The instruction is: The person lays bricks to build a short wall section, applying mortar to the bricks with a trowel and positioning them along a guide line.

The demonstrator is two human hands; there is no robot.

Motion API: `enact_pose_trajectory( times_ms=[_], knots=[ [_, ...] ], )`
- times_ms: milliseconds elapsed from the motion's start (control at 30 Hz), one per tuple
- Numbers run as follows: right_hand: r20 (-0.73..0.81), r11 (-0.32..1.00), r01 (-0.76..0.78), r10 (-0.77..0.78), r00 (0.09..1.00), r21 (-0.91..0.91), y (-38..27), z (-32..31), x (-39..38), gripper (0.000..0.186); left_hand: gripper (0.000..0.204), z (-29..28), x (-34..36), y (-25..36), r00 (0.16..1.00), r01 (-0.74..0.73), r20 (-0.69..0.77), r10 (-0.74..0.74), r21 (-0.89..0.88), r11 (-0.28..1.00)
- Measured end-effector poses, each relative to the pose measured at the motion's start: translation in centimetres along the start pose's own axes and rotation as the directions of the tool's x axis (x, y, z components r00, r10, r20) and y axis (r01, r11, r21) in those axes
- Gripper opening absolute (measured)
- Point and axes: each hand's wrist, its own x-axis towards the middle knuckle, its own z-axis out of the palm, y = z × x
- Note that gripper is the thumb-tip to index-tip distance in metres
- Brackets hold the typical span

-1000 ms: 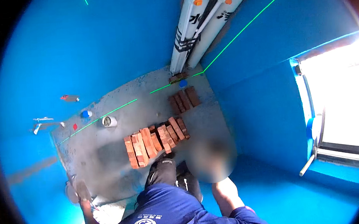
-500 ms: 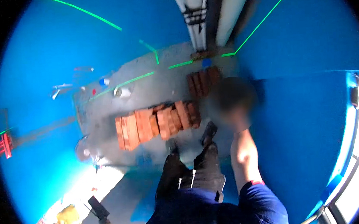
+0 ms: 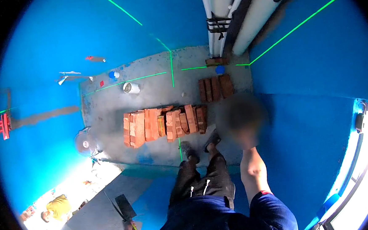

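Observation:
At the lower left, my left hand (image 3: 129, 228) is closed on the yellow handle of a trowel (image 3: 126, 207) with a dark rectangular blade. My right forearm reaches up at the right, but my right hand (image 3: 246, 130) is hidden in a round blurred patch, so its fingers and anything in them cannot be made out. Beside that patch and beyond my feet lies a row of several orange-red bricks (image 3: 151, 124) on the grey concrete floor. A smaller group of darker bricks (image 3: 214, 88) lies behind them, toward the pipes.
Blue walls (image 3: 307, 61) carry green laser lines. White vertical pipes (image 3: 250, 22) stand at the back; a white bucket (image 3: 131, 88) is on the floor. A fan (image 3: 85, 143) and red fixture (image 3: 3, 126) are at left. Outside a bright opening is a person in yellow (image 3: 58, 207); a window is at right.
My view has turned, showing the opening and red fixture on the left. My right arm has risen toward the bricks' right side, and my left hand with the trowel has swung lower in view.

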Motion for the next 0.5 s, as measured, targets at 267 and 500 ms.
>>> enact_pose_trajectory(
  times_ms=[267, 500],
  knots=[
    [0.018, 0.996, 0.09, -0.09, 0.996, 0.011, 0.2, 0.8, 1.7, 0.032, 0.036, 1.7, 7.2, -2.9, 0.977, 0.199, 0.118, -0.179, -0.187, 0.962],
    [0.005, 0.984, 0.045, -0.046, 0.999, 0.173, 5.5, -5.0, -1.4, 0.022, 0.035, 1.1, 11.1, -1.0, 0.982, 0.177, 0.089, -0.167, -0.129, 0.976]
  ],
)
